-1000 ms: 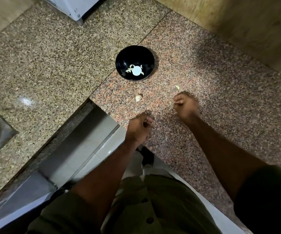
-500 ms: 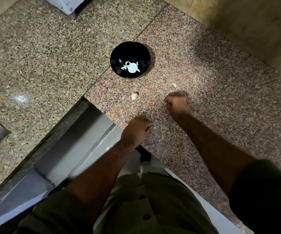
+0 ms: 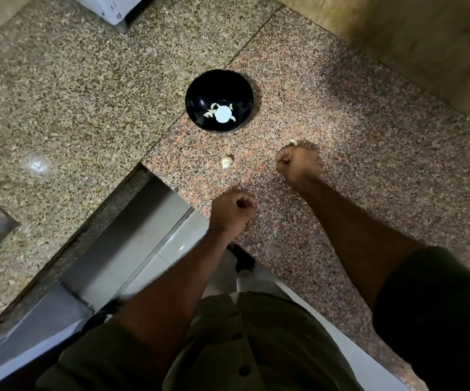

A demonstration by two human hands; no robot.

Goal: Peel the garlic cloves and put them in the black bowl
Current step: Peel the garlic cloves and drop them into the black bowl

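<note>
Both fists curled on the bench, contents hidden: right hand (image 3: 298,165) beside one clove (image 3: 293,142), left hand (image 3: 232,211) below another (image 3: 227,161); we'd pinch each, peel, drop in bowl (image 3: 200,91).

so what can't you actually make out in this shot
Head view, the only one:
- Left hand: fingers curled under, so anything in the fist is hidden.
- Right hand: knuckles up, palm side hidden; whether it touches the garlic clove at its far edge is unclear.
- Cloves in the black bowl: too small to count or judge as peeled.
- White appliance: cut off by the top edge.
</note>
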